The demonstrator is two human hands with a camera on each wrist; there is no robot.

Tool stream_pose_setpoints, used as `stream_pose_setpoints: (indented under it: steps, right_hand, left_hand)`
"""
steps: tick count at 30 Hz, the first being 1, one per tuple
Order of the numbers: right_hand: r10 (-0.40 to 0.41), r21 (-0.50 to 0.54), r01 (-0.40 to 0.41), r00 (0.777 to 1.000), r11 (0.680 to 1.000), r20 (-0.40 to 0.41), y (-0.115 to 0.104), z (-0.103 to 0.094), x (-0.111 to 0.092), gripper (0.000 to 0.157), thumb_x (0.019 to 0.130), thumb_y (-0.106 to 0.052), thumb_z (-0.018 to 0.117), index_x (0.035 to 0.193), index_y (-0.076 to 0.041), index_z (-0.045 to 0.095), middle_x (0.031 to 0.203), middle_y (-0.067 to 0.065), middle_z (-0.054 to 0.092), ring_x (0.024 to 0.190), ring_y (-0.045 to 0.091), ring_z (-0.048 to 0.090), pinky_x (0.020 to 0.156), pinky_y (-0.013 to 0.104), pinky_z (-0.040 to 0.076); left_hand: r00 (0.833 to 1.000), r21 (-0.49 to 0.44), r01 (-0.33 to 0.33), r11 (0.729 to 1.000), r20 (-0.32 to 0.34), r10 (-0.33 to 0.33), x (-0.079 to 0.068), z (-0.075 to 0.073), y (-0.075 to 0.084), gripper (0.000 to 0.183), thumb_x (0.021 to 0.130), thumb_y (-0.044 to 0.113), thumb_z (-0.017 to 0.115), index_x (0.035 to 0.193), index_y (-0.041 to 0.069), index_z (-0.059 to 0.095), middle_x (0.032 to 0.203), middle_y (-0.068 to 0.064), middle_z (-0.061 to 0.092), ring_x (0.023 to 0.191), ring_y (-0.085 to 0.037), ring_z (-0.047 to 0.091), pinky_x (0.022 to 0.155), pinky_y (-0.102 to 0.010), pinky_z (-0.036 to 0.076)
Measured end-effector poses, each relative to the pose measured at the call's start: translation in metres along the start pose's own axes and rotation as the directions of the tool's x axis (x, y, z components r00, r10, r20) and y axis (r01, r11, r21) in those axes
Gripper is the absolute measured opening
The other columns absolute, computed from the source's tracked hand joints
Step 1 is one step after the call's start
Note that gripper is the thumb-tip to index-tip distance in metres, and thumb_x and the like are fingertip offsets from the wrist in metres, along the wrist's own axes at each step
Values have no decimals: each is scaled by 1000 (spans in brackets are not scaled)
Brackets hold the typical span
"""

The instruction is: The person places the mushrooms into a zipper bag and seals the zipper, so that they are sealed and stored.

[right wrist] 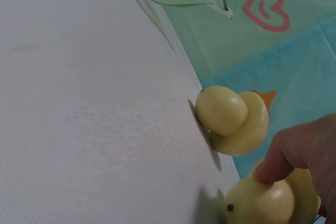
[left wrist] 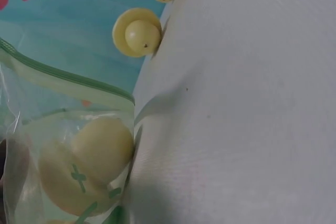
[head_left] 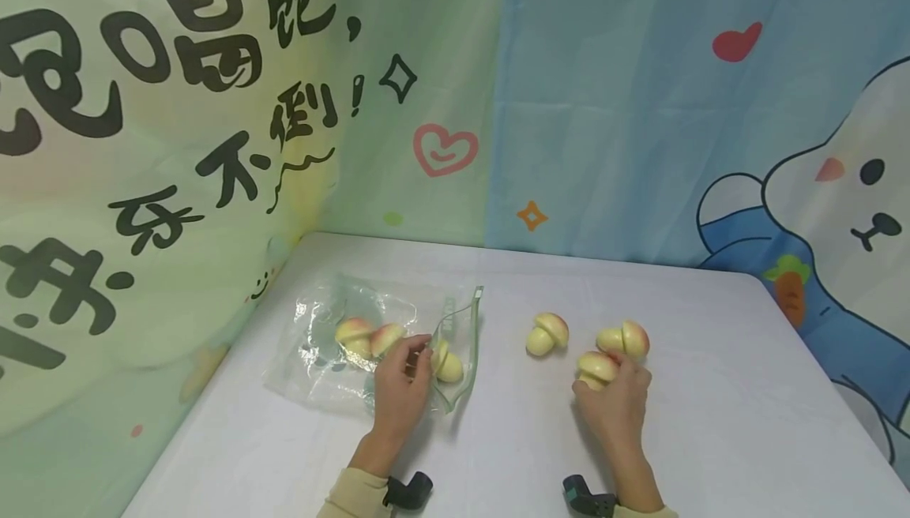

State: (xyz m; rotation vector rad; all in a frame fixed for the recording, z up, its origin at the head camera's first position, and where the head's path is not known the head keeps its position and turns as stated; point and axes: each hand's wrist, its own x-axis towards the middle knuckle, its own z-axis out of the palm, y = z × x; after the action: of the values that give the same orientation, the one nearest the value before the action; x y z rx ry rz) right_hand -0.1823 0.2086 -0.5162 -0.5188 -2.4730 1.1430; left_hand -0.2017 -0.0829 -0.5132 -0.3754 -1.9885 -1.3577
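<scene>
A clear zip bag [head_left: 334, 368] with a green zipper strip lies left of centre on the white table [head_left: 711, 423]. Three toy mushrooms with yellow stems and pink caps are inside it [head_left: 355, 335], one near the mouth [left wrist: 89, 166]. My left hand [head_left: 415, 350] pinches the bag's film at the open mouth. My right hand [head_left: 617, 366] grips a loose mushroom [head_left: 596, 365], its fingertip [right wrist: 294, 150] on the yellow stem [right wrist: 265, 203]. Two more mushrooms lie loose: one just beyond that hand [head_left: 626, 339], one to its left [head_left: 546, 334], also visible in the wrist views [right wrist: 231, 119] [left wrist: 137, 32].
Printed fabric backdrops close the table in: green with black characters on the left [head_left: 142, 147], blue with a cartoon rabbit behind and on the right [head_left: 817, 186]. The white tabletop stretches bare toward the near edge and the right side.
</scene>
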Motion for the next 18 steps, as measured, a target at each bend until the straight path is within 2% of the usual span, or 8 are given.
stream_pose_setpoints:
  steps: [10, 15, 18]
  right_hand:
    - [49, 75, -47, 998, 996, -25, -3, -3, 0, 70, 73, -6, 68, 138, -3, 41, 126, 30, 41, 108, 44, 47, 83, 56, 40]
    - [6, 139, 7, 996, 990, -91, -7, -2, -2, 71, 71, -1, 68, 137, -1, 42, 124, 29, 42, 107, 41, 47, 84, 50, 38]
    - [-42, 170, 67, 988, 983, -150, -11, 2, -4, 70, 70, 1, 68, 136, 0, 43, 122, 26, 43, 102, 34, 47, 80, 39, 37]
  left_hand:
    - [1000, -5, 19, 1000, 0, -19, 0, -1, 1, 22, 85, -6, 63, 104, 4, 68, 85, -3, 66, 68, -14, 62, 55, -17, 52]
    - [1000, -10, 27, 1000, 6, -27, 1, -1, 2, 21, 86, -4, 63, 105, 4, 68, 85, -5, 66, 68, -14, 63, 55, -17, 52]
    - [1000, -12, 24, 1000, 5, -24, 1, -2, 2, 21, 86, -4, 63, 105, 4, 68, 85, -5, 66, 68, -14, 63, 55, -17, 52]
